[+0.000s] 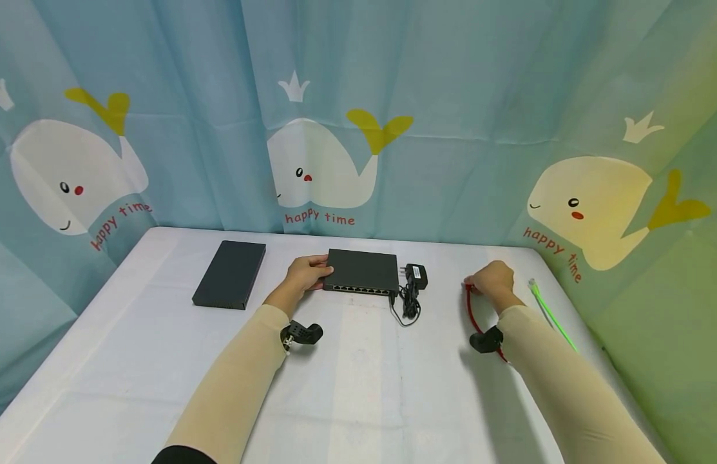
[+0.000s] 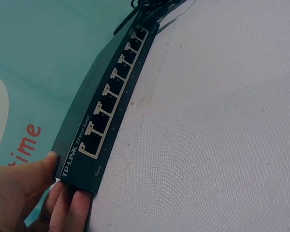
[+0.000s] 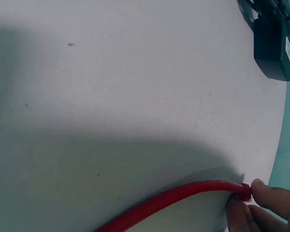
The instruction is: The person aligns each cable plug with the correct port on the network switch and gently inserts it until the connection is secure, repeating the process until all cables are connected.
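A black Ethernet switch (image 1: 363,269) lies near the back middle of the table, its row of ports (image 2: 113,92) facing the front. My left hand (image 1: 303,274) grips its left end, thumb on top and fingers at the underside in the left wrist view. Well to the right of the switch, my right hand (image 1: 494,283) pinches the end of a red network cable (image 3: 183,191) between thumb and fingers. The cable curves down towards the wrist, and its plug is mostly hidden by the fingers. A black power adapter (image 1: 417,276) with a bundled cord sits beside the switch, its lead meeting the switch's right end.
To the left lies a flat black box-shaped device (image 1: 229,274). A green network cable (image 1: 551,312) runs along the table's right side. Behind the white table (image 1: 364,386) hangs a blue curtain (image 1: 451,77) with whale prints.
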The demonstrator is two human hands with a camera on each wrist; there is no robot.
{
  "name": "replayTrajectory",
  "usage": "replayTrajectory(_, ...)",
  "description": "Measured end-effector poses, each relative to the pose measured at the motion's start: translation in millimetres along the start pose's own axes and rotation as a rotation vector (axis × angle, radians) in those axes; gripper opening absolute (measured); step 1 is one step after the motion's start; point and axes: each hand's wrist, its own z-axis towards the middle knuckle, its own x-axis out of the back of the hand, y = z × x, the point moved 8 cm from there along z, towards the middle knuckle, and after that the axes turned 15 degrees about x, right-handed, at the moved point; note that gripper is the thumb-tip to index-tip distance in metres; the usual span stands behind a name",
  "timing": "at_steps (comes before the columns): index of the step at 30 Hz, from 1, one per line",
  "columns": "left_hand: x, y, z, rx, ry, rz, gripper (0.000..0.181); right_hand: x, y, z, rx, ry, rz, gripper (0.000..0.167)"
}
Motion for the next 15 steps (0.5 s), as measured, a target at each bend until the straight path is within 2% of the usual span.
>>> replayTrajectory(6, 0.0, 0.1, -1.3, -0.015, -0.008, 0.006, 0.050, -0.7, -1.3, -0.9, -0.022, 0.004, -0.007, 0.038)
replayTrajectory(15, 0.0, -0.3, -1.0, -0.020, -0.014, 0.005, 0.050, -4.6, -3.4, -1.5, -0.029, -0.029, 0.048, 0.027)
